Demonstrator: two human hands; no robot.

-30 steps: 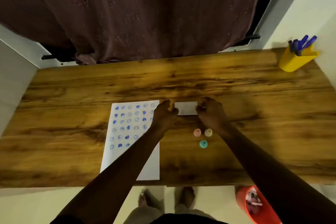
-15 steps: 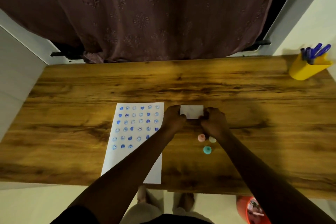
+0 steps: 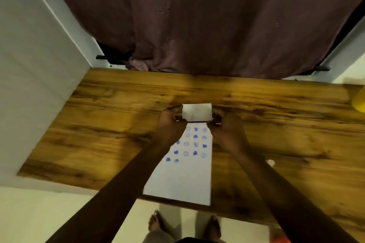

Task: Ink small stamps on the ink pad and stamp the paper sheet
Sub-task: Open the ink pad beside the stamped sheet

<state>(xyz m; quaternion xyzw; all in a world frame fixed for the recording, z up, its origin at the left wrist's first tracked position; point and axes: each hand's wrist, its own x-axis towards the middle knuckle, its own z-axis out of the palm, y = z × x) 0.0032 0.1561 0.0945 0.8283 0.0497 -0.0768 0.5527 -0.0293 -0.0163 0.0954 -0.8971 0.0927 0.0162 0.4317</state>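
We hold the white ink pad case [image 3: 197, 112] pinched between left hand [image 3: 171, 122] and right hand [image 3: 227, 126] beyond the paper sheet [image 3: 185, 163]; its far rows are stamped blue, near half blank.

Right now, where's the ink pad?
Head view, centre: the white ink pad is held between left hand and right hand, at the paper sheet's far edge.

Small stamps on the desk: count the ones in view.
1: a small pale stamp on the wooden desk, right of the right forearm. Others may be hidden under the arms or out of frame.
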